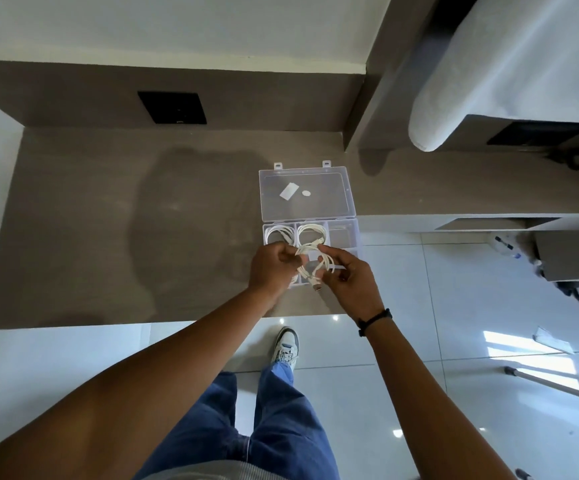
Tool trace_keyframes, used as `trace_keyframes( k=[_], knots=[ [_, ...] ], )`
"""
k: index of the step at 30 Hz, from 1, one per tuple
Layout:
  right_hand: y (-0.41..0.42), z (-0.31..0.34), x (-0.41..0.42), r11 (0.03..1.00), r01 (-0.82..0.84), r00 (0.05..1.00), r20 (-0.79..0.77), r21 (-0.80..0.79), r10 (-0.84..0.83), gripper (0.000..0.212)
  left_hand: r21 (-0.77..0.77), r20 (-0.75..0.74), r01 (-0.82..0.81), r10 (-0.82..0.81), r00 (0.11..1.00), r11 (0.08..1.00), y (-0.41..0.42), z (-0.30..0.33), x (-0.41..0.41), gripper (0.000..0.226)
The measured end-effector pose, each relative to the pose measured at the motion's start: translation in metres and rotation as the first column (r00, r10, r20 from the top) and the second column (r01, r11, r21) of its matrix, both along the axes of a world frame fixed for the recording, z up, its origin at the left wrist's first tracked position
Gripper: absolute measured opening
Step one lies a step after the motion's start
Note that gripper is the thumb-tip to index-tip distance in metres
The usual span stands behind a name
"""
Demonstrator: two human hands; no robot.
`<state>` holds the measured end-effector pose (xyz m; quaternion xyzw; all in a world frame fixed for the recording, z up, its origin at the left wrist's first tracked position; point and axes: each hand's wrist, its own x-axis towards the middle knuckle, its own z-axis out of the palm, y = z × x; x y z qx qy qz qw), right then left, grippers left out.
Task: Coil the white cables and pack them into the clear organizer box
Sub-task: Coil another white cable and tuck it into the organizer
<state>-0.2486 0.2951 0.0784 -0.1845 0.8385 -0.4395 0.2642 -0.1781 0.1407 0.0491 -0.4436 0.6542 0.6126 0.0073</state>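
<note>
Head view shows the left hand [270,268] and right hand [347,275] at frame centre, fingers pinching a loose white cable [315,265] over the near edge of the clear organizer box [350,237], which sits open on the worktop [108,220]. Two coiled cables [295,233] already fill rear compartments. Coiling seems underway; next, tightening the loops and tucking them into a free compartment.

One clear box [348,233] with its lid open lies on the desk [108,220]. Three white cables: two coils in the box's back compartments, left coil [278,233] and middle coil [310,233], and a third cable [315,268] held between two hands, left hand [270,270], right hand [352,280]. Two white stickers [290,191] on the lid
</note>
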Motion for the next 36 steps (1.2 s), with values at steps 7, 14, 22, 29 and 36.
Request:
trace_keyframes(
  k=[7, 14, 22, 29, 36],
  knots=[
    [-0.006, -0.028, -0.025, 0.997, 0.055, 0.994, -0.102, 0.055, -0.049, 0.028, -0.207, -0.003, 0.155, -0.159, 0.987, 0.966, -0.009, -0.012, -0.014, 0.017],
    [-0.008, -0.046, -0.03, 0.967, 0.007, 0.975, -0.214, 0.256, 0.05, 0.018, -0.401, 0.06, 0.359, -0.367, 0.928, 0.843, -0.006, -0.019, -0.009, 0.013],
    [-0.006, -0.038, -0.037, 0.946, -0.086, 0.949, -0.264, 0.312, 0.173, 0.014, -0.526, 0.253, 0.62, -0.589, 0.768, 0.582, -0.009, -0.018, -0.018, 0.023],
    [-0.009, -0.04, -0.034, 0.92, -0.125, 0.912, -0.322, 0.372, 0.254, 0.014, -0.614, 0.247, 0.579, -0.566, 0.786, 0.536, -0.008, -0.02, -0.016, 0.015],
    [-0.017, -0.046, -0.024, 0.864, -0.147, 0.862, -0.366, 0.481, 0.35, 0.013, -0.623, 0.179, 0.543, -0.573, 0.8, 0.563, -0.003, -0.028, 0.003, 0.018]
  ],
)
